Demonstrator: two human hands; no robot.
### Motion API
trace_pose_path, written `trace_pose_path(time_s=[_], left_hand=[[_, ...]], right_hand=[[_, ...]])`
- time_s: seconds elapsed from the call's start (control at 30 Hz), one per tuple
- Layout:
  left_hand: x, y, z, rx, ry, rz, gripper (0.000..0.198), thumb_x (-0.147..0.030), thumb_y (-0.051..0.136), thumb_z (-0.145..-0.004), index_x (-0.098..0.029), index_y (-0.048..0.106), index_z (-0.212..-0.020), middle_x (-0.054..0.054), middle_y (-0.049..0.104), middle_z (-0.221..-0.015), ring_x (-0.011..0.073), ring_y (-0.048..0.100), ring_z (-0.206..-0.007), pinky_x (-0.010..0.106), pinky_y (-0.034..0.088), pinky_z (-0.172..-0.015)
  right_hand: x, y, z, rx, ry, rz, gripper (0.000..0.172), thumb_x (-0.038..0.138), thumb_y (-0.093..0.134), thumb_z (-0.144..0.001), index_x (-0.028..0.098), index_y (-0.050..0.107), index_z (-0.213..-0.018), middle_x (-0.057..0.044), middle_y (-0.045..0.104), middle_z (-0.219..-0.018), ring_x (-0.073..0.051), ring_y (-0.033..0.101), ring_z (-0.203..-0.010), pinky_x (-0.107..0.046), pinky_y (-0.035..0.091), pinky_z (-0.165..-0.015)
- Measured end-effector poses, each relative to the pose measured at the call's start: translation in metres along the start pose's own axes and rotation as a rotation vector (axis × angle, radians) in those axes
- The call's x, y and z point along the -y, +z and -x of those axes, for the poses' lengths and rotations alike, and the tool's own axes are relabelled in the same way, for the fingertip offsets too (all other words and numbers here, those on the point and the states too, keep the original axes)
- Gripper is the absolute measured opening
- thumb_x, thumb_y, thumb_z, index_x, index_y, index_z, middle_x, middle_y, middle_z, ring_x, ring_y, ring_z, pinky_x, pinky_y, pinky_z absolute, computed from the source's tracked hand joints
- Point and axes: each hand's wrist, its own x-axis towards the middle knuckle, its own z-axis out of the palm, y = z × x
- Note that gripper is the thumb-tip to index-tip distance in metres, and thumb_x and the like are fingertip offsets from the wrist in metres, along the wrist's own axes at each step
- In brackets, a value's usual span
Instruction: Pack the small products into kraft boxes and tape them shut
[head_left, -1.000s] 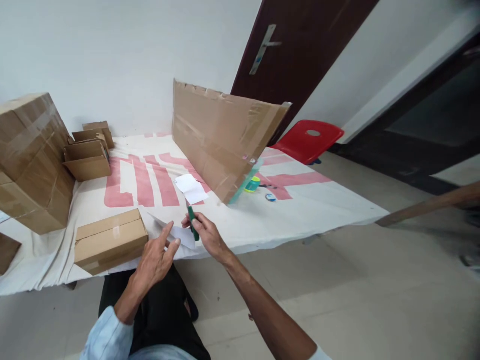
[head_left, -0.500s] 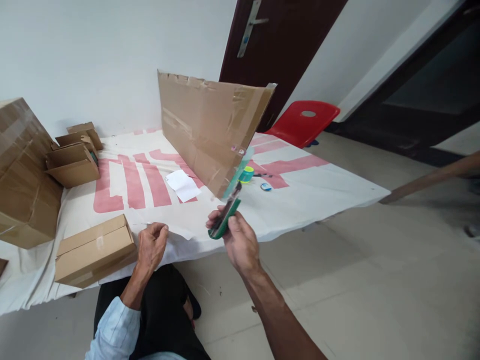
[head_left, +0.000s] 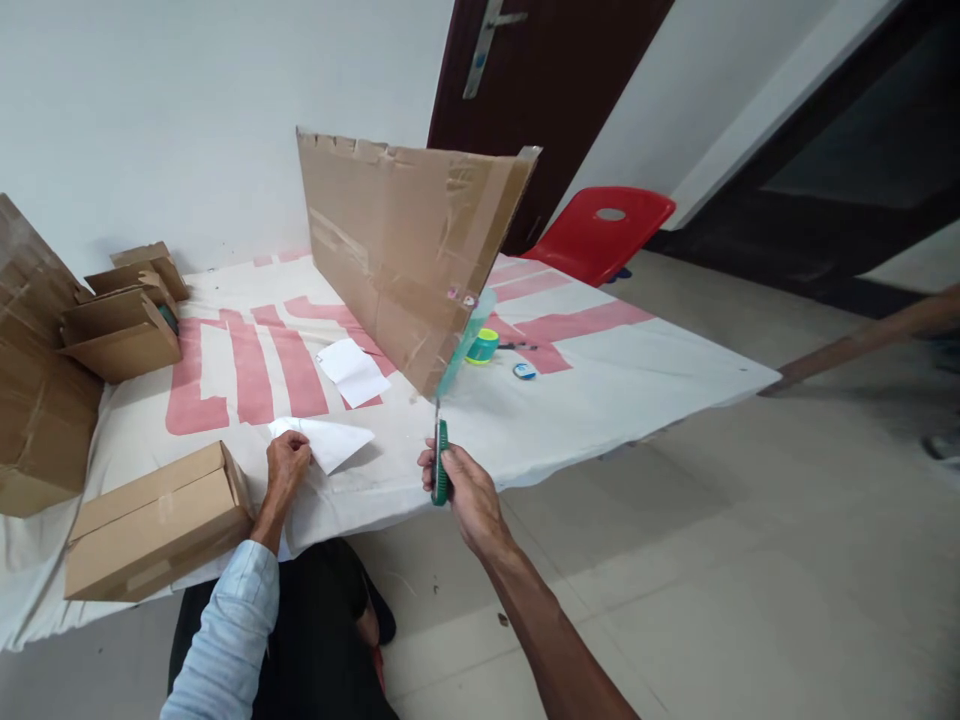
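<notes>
Operator: Right hand (head_left: 465,490) has dropped toward the near edge of the surface (head_left: 600,390) and turned the green-handled cutter (head_left: 441,472) from slanted to upright. Left hand (head_left: 285,462) has shifted left and laid the white paper (head_left: 330,440) flat.

Checker: State of each grip?

Operator: Right grip: clamped round the cutter handle, blade pointing up, tip just below the lower corner of the upright cardboard panel (head_left: 405,240). Left grip: fingers curled together on the left corner of the white paper, which lies on the cloth-covered surface.

Checker: Adjacent items?

Operator: Closed cardboard box (head_left: 150,520) just left of the left hand. Second paper slip (head_left: 351,370) farther back, near the panel. Tape roll (head_left: 482,346) beyond the panel's near end. Open cartons (head_left: 120,330) at far left. Red stool (head_left: 600,235) past the surface, beside the door (head_left: 555,90).
</notes>
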Motion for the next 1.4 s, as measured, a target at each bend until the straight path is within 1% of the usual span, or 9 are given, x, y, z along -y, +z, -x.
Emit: trace_pose_path(time_s=[0.1, 0.3, 0.43, 0.5, 0.6, 0.77, 0.9, 1.07, 1.4], left_hand=[[-0.002, -0.001, 0.003, -0.008, 0.033, 0.042, 0.010, -0.017, 0.058, -0.061, -0.019, 0.067, -0.065, -0.002, 0.067, -0.060, 0.0149, 0.061, -0.056, 0.024, 0.047, -0.057], [-0.043, -0.005, 0.002, -0.067, 0.175, 0.142, 0.012, -0.027, 0.061, -0.069, -0.020, 0.070, -0.073, 0.000, 0.069, -0.072, 0.0160, 0.065, -0.068, 0.027, 0.053, -0.068], [-0.058, -0.005, -0.006, -0.111, 0.235, 0.146, 0.011, -0.026, 0.063, -0.070, -0.020, 0.071, -0.074, 0.001, 0.071, -0.078, 0.0184, 0.068, -0.083, 0.029, 0.055, -0.085], [-0.051, -0.003, -0.007, -0.105, 0.208, 0.125, 0.011, -0.025, 0.061, -0.069, -0.020, 0.070, -0.073, 0.001, 0.072, -0.078, 0.0186, 0.068, -0.082, 0.029, 0.055, -0.083], [-0.029, 0.002, -0.005, -0.065, 0.102, 0.059, 0.011, -0.023, 0.058, -0.067, -0.019, 0.068, -0.067, 0.000, 0.069, -0.067, 0.0169, 0.065, -0.066, 0.027, 0.051, -0.065], [-0.001, 0.001, -0.006, -0.014, -0.060, -0.130, 0.012, -0.019, 0.058, -0.066, -0.020, 0.068, -0.061, -0.001, 0.065, -0.057, 0.0166, 0.059, -0.055, 0.026, 0.042, -0.055], [-0.003, -0.007, -0.011, -0.018, -0.100, -0.299, 0.013, -0.017, 0.060, -0.069, -0.022, 0.070, -0.065, 0.001, 0.070, -0.064, 0.0198, 0.064, -0.065, 0.029, 0.044, -0.063], [-0.006, -0.004, -0.014, -0.025, -0.112, -0.472, 0.013, -0.016, 0.063, -0.073, -0.023, 0.073, -0.069, 0.005, 0.076, -0.075, 0.0249, 0.068, -0.077, 0.032, 0.046, -0.071], [-0.008, 0.020, -0.038, -0.021, -0.057, -0.555, 0.015, -0.015, 0.063, -0.075, -0.024, 0.074, -0.073, 0.008, 0.079, -0.081, 0.0284, 0.070, -0.081, 0.034, 0.046, -0.070]], right_hand=[[-0.002, 0.004, -0.028, 0.040, -0.013, 0.093, 0.050, 0.069, 0.070, -0.084, 0.022, 0.067, -0.102, -0.003, 0.072, -0.087, -0.013, 0.055, -0.059, -0.028, 0.048, -0.053], [0.007, 0.017, -0.090, 0.044, -0.093, 0.203, 0.046, 0.070, 0.061, -0.086, 0.024, 0.063, -0.090, 0.002, 0.060, -0.065, -0.014, 0.052, -0.057, -0.026, 0.043, -0.051], [0.010, 0.018, -0.113, 0.049, -0.124, 0.306, 0.044, 0.067, 0.052, -0.090, 0.024, 0.061, -0.089, 0.002, 0.058, -0.064, -0.015, 0.053, -0.059, -0.027, 0.045, -0.055], [0.007, 0.017, -0.123, 0.057, -0.116, 0.413, 0.045, 0.066, 0.046, -0.092, 0.024, 0.060, -0.088, 0.002, 0.056, -0.063, -0.016, 0.052, -0.058, -0.027, 0.044, -0.055], [-0.002, 0.017, -0.140, 0.058, -0.108, 0.536, 0.041, 0.062, 0.048, -0.090, 0.024, 0.060, -0.086, 0.002, 0.054, -0.063, -0.017, 0.052, -0.059, -0.029, 0.044, -0.057], [-0.020, 0.030, -0.164, 0.058, -0.138, 0.696, 0.030, 0.043, 0.070, -0.075, 0.024, 0.059, -0.095, -0.003, 0.066, -0.085, -0.025, 0.062, -0.086, -0.036, 0.050, -0.079], [-0.027, 0.051, -0.167, 0.145, -0.159, 0.946, 0.038, 0.035, 0.078, -0.072, 0.024, 0.057, -0.102, -0.006, 0.069, -0.105, -0.028, 0.064, -0.100, -0.037, 0.048, -0.085], [-0.028, 0.072, -0.162, 0.315, -0.227, 1.316, 0.038, 0.041, 0.074, -0.086, 0.022, 0.055, -0.114, -0.011, 0.068, -0.124, -0.027, 0.067, -0.108, -0.033, 0.046, -0.081], [-0.027, 0.064, -0.182, 0.191, -0.180, 1.421, 0.028, 0.035, 0.060, -0.100, 0.019, 0.055, -0.123, -0.016, 0.067, -0.131, -0.032, 0.065, -0.114, -0.039, 0.047, -0.087]])
